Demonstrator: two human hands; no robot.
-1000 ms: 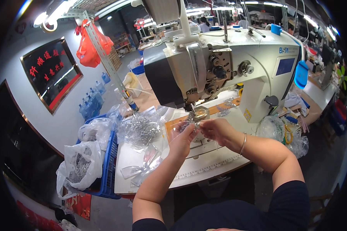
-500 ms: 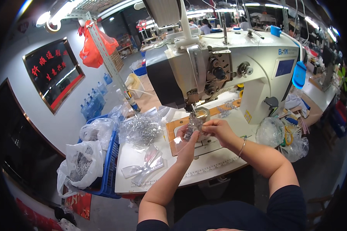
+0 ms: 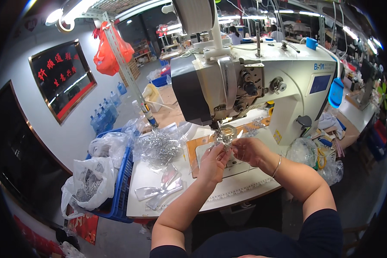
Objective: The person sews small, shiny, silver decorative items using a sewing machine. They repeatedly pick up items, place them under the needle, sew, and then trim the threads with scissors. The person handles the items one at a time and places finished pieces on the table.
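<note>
Under the needle area of a large white sewing machine (image 3: 303,96), both hands meet at a small, glittering silver beaded piece (image 3: 223,138). My left hand (image 3: 215,163) is closed, its thumb and fingers pinching the near edge of the piece. From the right, my right hand (image 3: 250,151) has its fingers curled, the fingertips at the right side of the same piece. What lies between those fingertips is too small to make out. The needle and presser foot (image 3: 218,127) are just beyond the fingers, and the hands partly hide the piece.
Left of the machine lie a clear bag of silver pieces (image 3: 161,146) and a shiny clear-plastic bow shape (image 3: 161,188). A blue crate (image 3: 124,180) with white plastic bags stands at the table's left edge. More silver pieces (image 3: 257,122) rest behind the hands, under the machine arm.
The view has shifted slightly, moving the machine rightward in the picture. My left fingers have curled in more, and my right hand has turned with its fingers less extended. The silver piece shows less.
</note>
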